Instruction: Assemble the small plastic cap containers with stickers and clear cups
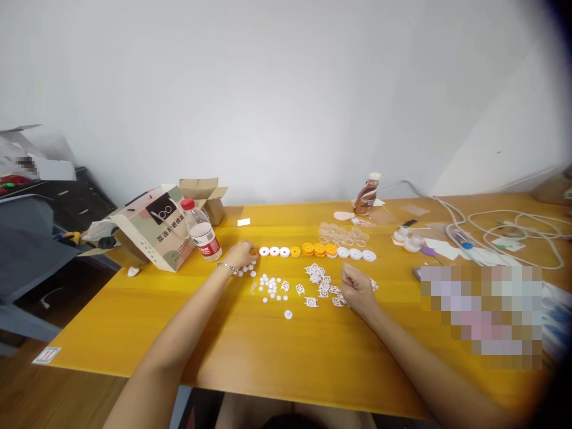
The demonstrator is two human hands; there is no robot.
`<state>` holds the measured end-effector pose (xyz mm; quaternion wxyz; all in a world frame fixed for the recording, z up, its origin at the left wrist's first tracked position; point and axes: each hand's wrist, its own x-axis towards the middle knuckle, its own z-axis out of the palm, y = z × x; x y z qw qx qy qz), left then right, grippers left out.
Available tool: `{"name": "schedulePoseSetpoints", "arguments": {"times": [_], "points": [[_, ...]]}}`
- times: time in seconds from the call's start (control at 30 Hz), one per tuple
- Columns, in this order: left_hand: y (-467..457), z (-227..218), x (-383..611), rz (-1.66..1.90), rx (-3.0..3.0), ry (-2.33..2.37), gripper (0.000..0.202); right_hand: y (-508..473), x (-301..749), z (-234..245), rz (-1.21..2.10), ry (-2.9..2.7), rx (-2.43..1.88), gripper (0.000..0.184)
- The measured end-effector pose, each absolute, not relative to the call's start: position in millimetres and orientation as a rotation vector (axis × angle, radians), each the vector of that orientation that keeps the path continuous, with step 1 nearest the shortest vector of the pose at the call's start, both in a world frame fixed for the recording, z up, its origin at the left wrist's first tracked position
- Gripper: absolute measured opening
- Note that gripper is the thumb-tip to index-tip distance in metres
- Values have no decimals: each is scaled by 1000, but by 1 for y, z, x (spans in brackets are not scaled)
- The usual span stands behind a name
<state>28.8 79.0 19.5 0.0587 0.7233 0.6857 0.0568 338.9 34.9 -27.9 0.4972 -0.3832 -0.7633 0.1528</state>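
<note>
My left hand [242, 254] reaches to the left end of a row of white and orange discs [313, 251] on the yellow table [268, 351]; its fingers are curled over something small there that I cannot make out. My right hand [356, 288] rests closed in a loose fist beside a heap of small white cut-out pieces [320, 285]. Small white round buttons [272, 288] lie scattered between my hands. A single white disc [288, 314] lies nearer to me.
A water bottle with a red cap [203, 233] and a printed carton [154, 229] stand at the left. Clear rings [342, 233] and a brown drink bottle [366, 195] sit behind the row. White cables [500, 229] spread at the right.
</note>
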Motion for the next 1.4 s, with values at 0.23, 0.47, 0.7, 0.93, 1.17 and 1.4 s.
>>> {"name": "schedulePoseSetpoints", "arguments": {"times": [0.23, 0.47, 0.7, 0.93, 1.17, 1.4], "points": [[71, 19, 23, 157, 2206, 2100, 35, 39, 339, -35, 386, -1844, -916, 27], [75, 11, 28, 216, 2215, 2081, 23, 40, 340, -35, 390, -1862, -910, 27], [32, 27, 43, 647, 2359, 1766, 28, 39, 340, -35, 402, -1867, -930, 27], [-30, 19, 86, 383, 2588, 1136, 26, 37, 338, -34, 399, -1886, -893, 28], [-29, 17, 82, 370, 2595, 1136, 42, 35, 337, -32, 412, -1888, -884, 28], [-23, 23, 29, 466, 2394, 1483, 19, 31, 332, -32, 443, -1958, -830, 28]]}}
